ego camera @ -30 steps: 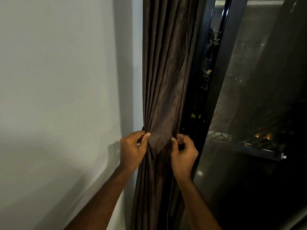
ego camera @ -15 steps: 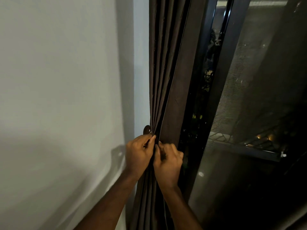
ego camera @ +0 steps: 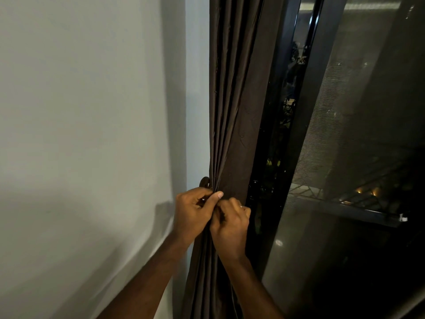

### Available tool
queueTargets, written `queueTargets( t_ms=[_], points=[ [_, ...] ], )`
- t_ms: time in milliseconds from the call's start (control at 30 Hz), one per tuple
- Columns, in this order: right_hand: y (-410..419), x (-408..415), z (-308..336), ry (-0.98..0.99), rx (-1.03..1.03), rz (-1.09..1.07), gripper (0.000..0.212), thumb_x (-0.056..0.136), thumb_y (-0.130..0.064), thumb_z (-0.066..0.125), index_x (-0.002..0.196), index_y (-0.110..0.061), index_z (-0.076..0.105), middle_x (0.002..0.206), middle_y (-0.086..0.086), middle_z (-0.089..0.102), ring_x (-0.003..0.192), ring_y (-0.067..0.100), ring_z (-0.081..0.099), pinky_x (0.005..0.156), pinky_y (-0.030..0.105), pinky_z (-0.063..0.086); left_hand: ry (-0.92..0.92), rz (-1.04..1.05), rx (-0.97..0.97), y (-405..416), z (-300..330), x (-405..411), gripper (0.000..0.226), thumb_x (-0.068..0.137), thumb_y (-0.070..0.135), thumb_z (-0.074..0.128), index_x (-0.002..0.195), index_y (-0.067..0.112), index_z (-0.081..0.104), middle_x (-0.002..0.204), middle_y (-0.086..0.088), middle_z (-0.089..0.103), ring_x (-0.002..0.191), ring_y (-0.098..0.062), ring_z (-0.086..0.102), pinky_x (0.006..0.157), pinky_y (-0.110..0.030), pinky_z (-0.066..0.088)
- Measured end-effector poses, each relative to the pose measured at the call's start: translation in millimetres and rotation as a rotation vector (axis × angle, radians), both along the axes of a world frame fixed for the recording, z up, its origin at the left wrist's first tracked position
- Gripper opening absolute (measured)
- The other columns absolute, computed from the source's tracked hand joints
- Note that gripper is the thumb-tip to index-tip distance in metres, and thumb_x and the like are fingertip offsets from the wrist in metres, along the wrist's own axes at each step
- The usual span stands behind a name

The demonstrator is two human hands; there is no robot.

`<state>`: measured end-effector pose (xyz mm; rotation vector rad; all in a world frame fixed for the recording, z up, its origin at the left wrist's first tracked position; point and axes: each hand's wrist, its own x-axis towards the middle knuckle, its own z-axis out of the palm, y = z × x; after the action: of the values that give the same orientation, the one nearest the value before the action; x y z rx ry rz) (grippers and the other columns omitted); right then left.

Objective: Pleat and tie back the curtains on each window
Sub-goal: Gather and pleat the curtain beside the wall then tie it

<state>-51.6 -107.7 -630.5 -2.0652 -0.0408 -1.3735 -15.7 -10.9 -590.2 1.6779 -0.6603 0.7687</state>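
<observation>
The curtain (ego camera: 232, 107) is cut off at the top and bottom edges of the view, so its full length is not seen. A small dark rounded fitting (ego camera: 204, 182) is half hidden behind the curtain's left edge, just above the left hand (ego camera: 195, 214); whether it is a tie-back hook cannot be told. The fingertips of both hands are buried in the folds and mostly not seen.

The curtain is gathered into narrow vertical pleats and hangs between the wall (ego camera: 80, 134) and the window frame (ego camera: 305, 139). The pleats are pinched together by the left hand, thumb on the front of the bunch and fingers curled behind it. The right hand (ego camera: 231, 227) is clenched on the same bunch, touching the left hand just below and to its right. A ring is seen on one right finger.

The wall is plain and pale, with shadows of the arms cast on it. The glass (ego camera: 368, 111) is dark; faint lights and a railing are made out beyond it, blurred.
</observation>
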Motion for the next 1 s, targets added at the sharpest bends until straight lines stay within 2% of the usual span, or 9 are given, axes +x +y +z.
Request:
queueTargets(
  t_ms=[133,233,300,400,533,600,733,867,1000],
  points=[
    [-3,-1,0,0.069,-0.019,0.144,0.022,0.088,-0.015,0.060,0.101,-0.021,0.076,0.087,-0.011,0.067,0.082,0.009,0.063,0.076,0.041,0.047,-0.005,0.026,-0.008,6,1,3,0.013,0.086,0.014,0.076,0.076,0.007,0.076,0.065,0.003,0.070,0.059,-0.011,0.066,0.055,-0.037,0.053],
    [-23,-1,8,0.044,0.341,0.160,0.027,0.086,-0.010,0.071,0.111,-0.021,0.076,0.105,-0.012,0.069,0.100,0.008,0.065,0.087,0.043,0.055,-0.046,0.064,0.019,16,1,7,0.014,0.088,0.010,0.074,0.075,0.005,0.074,0.064,0.001,0.068,0.057,-0.010,0.063,0.054,-0.032,0.051],
    [-46,5,15,0.051,0.589,0.091,0.042,0.086,-0.008,0.077,0.124,-0.022,0.069,0.119,-0.009,0.063,0.108,0.011,0.061,0.091,0.031,0.053,-0.055,0.074,0.013,19,1,9,0.016,0.088,0.010,0.072,0.075,0.002,0.073,0.063,-0.001,0.066,0.057,-0.010,0.062,0.054,-0.028,0.051],
    [-68,21,22,0.244,0.729,0.246,0.059,0.087,-0.012,0.078,0.140,-0.024,0.057,0.128,-0.006,0.063,0.113,0.010,0.061,0.088,0.022,0.052,-0.053,0.072,0.007,18,0,10,0.018,0.089,0.011,0.071,0.073,0.001,0.071,0.062,-0.003,0.065,0.056,-0.014,0.062,0.055,-0.033,0.050],
    [-67,22,20,0.225,0.642,0.204,0.026,0.088,-0.003,0.074,0.103,-0.024,0.072,0.095,-0.006,0.075,0.091,0.009,0.071,0.087,0.042,0.060,-0.063,0.083,0.012,15,-1,9,0.017,0.090,0.010,0.070,0.075,0.002,0.071,0.064,0.000,0.065,0.058,-0.011,0.062,0.055,-0.030,0.051],
    [-62,13,17,0.127,0.647,0.086,0.027,0.086,-0.001,0.075,0.091,-0.027,0.070,0.084,-0.008,0.072,0.080,0.009,0.069,0.081,0.045,0.060,-0.070,0.106,0.008,13,-2,9,0.014,0.090,0.008,0.070,0.076,0.003,0.072,0.065,0.002,0.066,0.059,-0.009,0.063,0.057,-0.025,0.052],
    [-47,-4,8,-0.066,0.485,-0.108,0.020,0.083,0.002,0.075,0.089,-0.016,0.070,0.083,-0.004,0.065,0.075,0.011,0.063,0.072,0.035,0.056,-0.082,0.132,0.027,8,-6,8,0.007,0.089,0.004,0.071,0.084,0.004,0.075,0.070,0.001,0.070,0.063,-0.009,0.066,0.063,-0.016,0.053],
    [-17,-9,2,-0.062,0.191,-0.028,0.014,0.094,-0.016,0.065,0.100,-0.010,0.076,0.097,-0.004,0.069,0.087,0.010,0.066,0.075,0.031,0.055,-0.054,0.122,0.040,4,-8,10,0.015,0.094,0.014,0.067,0.086,0.004,0.076,0.068,-0.002,0.070,0.061,-0.016,0.067,0.056,-0.038,0.056],
    [-4,-1,-4,-0.030,0.078,-0.038,0.024,0.095,-0.024,0.059,0.106,-0.013,0.077,0.094,-0.004,0.071,0.083,0.011,0.066,0.076,0.028,0.050,-0.063,0.111,0.037,1,-5,6,0.015,0.092,0.013,0.068,0.085,0.004,0.076,0.069,-0.003,0.072,0.061,-0.014,0.067,0.057,-0.036,0.056]
  ],
)
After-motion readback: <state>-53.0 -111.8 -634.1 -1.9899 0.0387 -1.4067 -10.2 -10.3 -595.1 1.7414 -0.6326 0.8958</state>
